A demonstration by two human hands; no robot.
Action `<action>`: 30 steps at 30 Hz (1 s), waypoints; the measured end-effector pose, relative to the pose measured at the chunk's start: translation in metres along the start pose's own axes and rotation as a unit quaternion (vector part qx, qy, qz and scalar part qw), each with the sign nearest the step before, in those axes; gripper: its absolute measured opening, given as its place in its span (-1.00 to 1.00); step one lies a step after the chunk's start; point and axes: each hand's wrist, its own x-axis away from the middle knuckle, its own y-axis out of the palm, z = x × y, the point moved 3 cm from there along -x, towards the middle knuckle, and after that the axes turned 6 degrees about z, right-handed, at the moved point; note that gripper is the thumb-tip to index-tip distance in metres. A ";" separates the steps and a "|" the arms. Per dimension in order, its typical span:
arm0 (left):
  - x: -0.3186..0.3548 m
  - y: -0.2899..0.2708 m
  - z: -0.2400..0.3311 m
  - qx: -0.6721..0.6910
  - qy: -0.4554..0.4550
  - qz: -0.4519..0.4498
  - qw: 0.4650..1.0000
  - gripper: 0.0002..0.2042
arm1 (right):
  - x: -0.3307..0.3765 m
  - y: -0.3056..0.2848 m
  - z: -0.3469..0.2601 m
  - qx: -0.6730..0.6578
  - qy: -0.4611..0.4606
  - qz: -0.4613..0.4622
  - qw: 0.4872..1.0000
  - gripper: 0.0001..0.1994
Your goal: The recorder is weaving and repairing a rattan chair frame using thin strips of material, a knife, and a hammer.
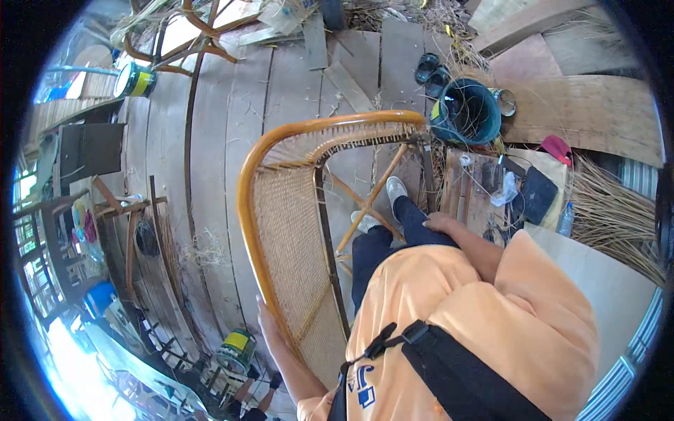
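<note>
Left hand: forearm angled outward, fingers extended along the outer rail of a cane chair; closure cannot be told. Right hand: elbow bent, resting on the right leg; finger spread indistinct. Chair: orange-brown frame, woven panel, at the person's front left. Beyond: teal bucket; dark sandals on planks.

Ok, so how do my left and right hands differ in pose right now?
Your left hand is against the outer rim of the woven chair, while your right hand rests on your dark trouser leg. Your left hand sits lower in the view; your right hand is higher. Both are bare.
</note>
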 end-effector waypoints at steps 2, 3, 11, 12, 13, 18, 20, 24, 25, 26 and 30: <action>-0.006 0.000 -0.004 -0.018 0.028 0.032 0.999 -0.21 | 0.016 -0.008 -0.015 0.003 -0.040 -0.007 0.999 -0.54; 0.001 0.000 0.003 -0.052 0.075 0.046 0.995 -0.24 | 0.022 -0.011 -0.025 0.007 -0.061 -0.011 0.998 -0.54; 0.020 0.002 0.021 -0.066 0.151 0.060 0.985 -0.41 | 0.050 -0.011 -0.054 -0.019 -0.146 0.109 0.983 -0.60; 0.019 0.003 0.024 -0.061 0.166 0.057 0.983 -0.43 | 0.044 -0.005 -0.045 -0.030 -0.145 0.117 0.982 -0.60; 0.015 0.002 0.023 -0.084 0.187 0.052 0.977 -0.45 | 0.040 0.000 -0.039 -0.042 -0.144 0.125 0.981 -0.59; 0.008 -0.008 0.018 -0.158 0.277 0.047 0.947 -0.50 | 0.035 0.011 -0.034 -0.062 -0.074 0.102 0.990 -0.59; 0.007 -0.007 0.016 -0.115 0.266 0.048 0.956 -0.51 | 0.029 0.021 -0.022 -0.075 -0.068 0.138 0.985 -0.61; -0.004 -0.014 0.005 -0.059 0.219 0.065 0.972 -0.53 | 0.032 0.017 -0.045 -0.020 -0.065 0.141 0.988 -0.63; -0.003 -0.011 0.007 -0.052 0.206 0.064 0.975 -0.53 | 0.029 0.016 -0.045 -0.008 -0.092 0.147 0.985 -0.64; -0.001 -0.009 0.011 -0.055 0.219 0.072 0.972 -0.53 | 0.027 0.014 -0.041 0.001 -0.087 0.152 0.985 -0.64; 0.001 -0.010 0.011 -0.062 0.244 0.091 0.964 -0.54 | 0.047 0.004 -0.070 0.021 -0.062 0.129 0.989 -0.66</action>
